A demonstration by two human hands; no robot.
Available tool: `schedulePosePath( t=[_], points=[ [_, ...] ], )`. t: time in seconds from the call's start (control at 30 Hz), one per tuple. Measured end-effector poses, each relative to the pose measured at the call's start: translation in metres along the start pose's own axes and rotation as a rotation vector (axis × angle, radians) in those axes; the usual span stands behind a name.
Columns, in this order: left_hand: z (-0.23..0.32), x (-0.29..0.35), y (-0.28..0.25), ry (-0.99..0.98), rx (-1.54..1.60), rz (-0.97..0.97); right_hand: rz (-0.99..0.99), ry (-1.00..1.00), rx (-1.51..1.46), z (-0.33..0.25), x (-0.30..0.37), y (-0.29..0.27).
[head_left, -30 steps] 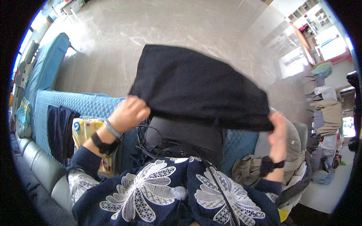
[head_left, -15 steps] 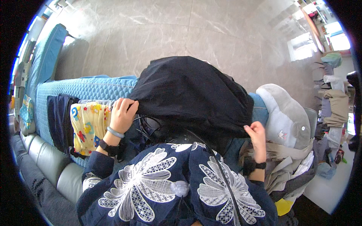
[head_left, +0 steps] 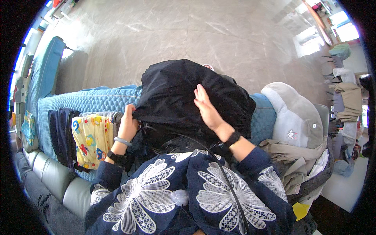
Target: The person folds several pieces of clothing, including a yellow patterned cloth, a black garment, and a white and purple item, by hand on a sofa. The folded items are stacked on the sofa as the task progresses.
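A piece of black cloth (head_left: 168, 88), probably a garment, is spread over my lap and hangs past the sofa's front edge. Its left edge is pinched between the thumb and fingers of my left hand (head_left: 128, 120). My right hand (head_left: 209, 111) lies over the middle of the cloth, fingers stretched out and close together, holding nothing. Left of my left hand, a folded yellow printed cloth (head_left: 89, 135) and a dark navy folded garment (head_left: 58, 131) lie on the blue quilted sofa cover (head_left: 88, 102).
A grey and white plush toy (head_left: 299, 117) sits on the sofa to the right. Beside me there is a heap of beige and grey clothes (head_left: 291, 170). The grey tiled floor (head_left: 156, 35) stretches out in front. A black cable (head_left: 227, 178) runs down over my shirt.
My right hand has let go of the cloth's right edge and moved left onto its middle, fingers now extended. My left hand keeps its pinch, slightly further left. The view has shifted slightly.
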State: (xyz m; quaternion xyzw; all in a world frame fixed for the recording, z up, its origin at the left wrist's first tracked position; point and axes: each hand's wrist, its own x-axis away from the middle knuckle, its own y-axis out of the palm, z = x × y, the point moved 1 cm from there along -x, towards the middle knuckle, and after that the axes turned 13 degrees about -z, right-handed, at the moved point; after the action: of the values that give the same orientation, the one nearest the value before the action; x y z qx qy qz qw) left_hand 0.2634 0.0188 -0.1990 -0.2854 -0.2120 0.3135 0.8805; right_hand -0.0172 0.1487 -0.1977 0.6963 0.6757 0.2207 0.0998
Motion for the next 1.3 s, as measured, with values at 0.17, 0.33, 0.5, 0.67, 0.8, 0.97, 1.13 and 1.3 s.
schedulePosePath(
  t=[0.17,0.33,0.5,0.67,0.8,0.97,1.13,1.3],
  points=[
    [0.053,-0.022,-0.022,0.254,-0.021,0.246,-0.034,-0.088,0.014,0.014,0.008,0.002],
    [0.187,-0.08,-0.006,0.768,-0.09,0.182,-0.096,-0.124,0.203,0.008,0.011,0.005],
    [0.246,-0.086,0.119,1.204,0.299,-0.645,0.057,0.195,0.647,0.022,0.06,-0.014],
    [0.233,-0.079,0.101,1.113,0.028,-0.743,0.117,0.192,0.765,0.009,0.076,-0.008],
    [0.201,-0.067,0.056,0.837,-0.165,-0.486,0.149,0.194,0.883,0.01,0.07,-0.002],
    [0.149,-0.041,0.068,0.507,-0.102,-0.509,0.085,0.323,1.127,-0.007,0.073,0.003],
    [0.145,-0.042,0.081,0.517,-0.256,-0.61,-0.164,0.547,1.506,-0.04,0.088,0.006],
    [0.153,-0.036,0.083,0.726,-0.623,-0.402,-0.591,0.473,1.124,-0.11,0.151,-0.018]
  ],
)
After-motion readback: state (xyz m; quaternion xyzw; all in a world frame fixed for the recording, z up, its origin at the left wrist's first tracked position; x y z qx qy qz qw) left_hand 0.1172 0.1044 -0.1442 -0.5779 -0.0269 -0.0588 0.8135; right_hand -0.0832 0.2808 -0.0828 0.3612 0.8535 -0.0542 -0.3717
